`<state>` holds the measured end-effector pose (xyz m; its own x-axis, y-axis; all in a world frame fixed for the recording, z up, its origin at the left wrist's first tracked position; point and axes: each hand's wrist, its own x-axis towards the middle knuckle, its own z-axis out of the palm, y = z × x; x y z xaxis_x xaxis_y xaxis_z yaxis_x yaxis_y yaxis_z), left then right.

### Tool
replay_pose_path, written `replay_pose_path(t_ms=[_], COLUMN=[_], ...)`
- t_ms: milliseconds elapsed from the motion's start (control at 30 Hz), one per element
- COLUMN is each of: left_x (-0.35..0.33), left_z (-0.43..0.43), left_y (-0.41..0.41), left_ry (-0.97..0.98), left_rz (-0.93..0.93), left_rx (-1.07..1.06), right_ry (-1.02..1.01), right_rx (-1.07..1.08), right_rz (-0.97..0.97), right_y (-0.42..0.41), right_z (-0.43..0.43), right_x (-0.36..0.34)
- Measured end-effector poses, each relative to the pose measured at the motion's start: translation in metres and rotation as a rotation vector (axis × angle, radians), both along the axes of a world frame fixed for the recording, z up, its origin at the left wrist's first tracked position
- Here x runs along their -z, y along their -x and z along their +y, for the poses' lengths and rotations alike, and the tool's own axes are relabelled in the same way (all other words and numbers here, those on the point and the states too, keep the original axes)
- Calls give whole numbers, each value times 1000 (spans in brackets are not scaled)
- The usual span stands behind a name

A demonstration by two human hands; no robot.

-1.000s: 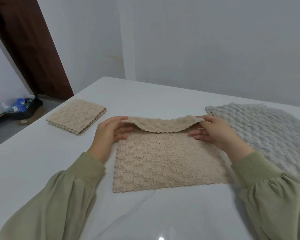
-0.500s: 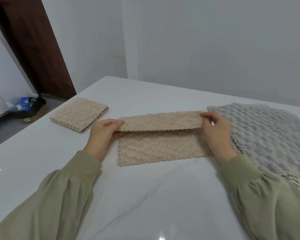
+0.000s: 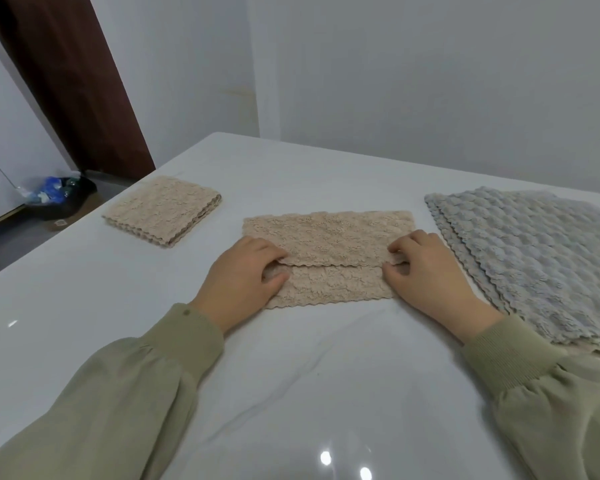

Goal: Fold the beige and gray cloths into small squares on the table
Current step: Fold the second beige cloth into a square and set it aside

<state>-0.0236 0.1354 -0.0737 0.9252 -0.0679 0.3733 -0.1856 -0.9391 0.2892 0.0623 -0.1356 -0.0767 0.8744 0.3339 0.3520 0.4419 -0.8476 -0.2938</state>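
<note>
- Beige cloth (image 3: 329, 237) lies at the middle of the table (image 3: 326, 375), directly ahead of the person, its far half turned over toward them.
- Its long axis runs side to side, from one hand to the other; each hand sits at one short end, neither nearer than the other.
- The left hand (image 3: 243, 275) pinches the flap's left corner, fingers on top and thumb beneath on the lower layer.
- The right hand (image 3: 426, 271) pinches the flap's right corner with curled fingers.
- The flap's scalloped edge stops short of the near edge, so a strip of the lower layer shows between the hands; the first fold looks not yet closed.
- Closing it appears to call for both hands to draw the flap toward the person, edge to edge.
- The fabric is nubby, soft and limp, with wavy trimmed borders.
- A folded beige square (image 3: 163, 209) rests toward the table's far left side, well apart from the hands.
- A pile of gray cloths (image 3: 534, 251) lies flat on the table's right side, just beside the right hand, a beige edge peeking from under it.
- Olive sleeves (image 3: 118, 393) cover both forearms over the table's near edge.
</note>
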Motion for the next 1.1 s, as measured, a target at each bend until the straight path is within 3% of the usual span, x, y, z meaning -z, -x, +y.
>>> replay_pose_path(t_ms=[367,500,667,800,867,1100], left_x=[-5,-7,-16,-9,-3,-8], left_z=[10,11,4,1,0,16], left_y=[-27,-13,-4,1,2,-12], left_ry=[0,10,18,-80,-71,-238], left_rz=[-139,-278,-466,-180,-60,-105], left_rx=[-92,-52,45,172,140,131], right_ry=[-28,-47,-279,44,76,-24], right_rx=[5,22,82,13,-12,-13], right_rz=[62,-140,-463,-173,-69,-140], right_y=[-26,-26,-10,-5,-4,-10], right_z=[9,1,-6,-19,-21,-13], right_x=[-7,-5,-19,-7,-4,-5])
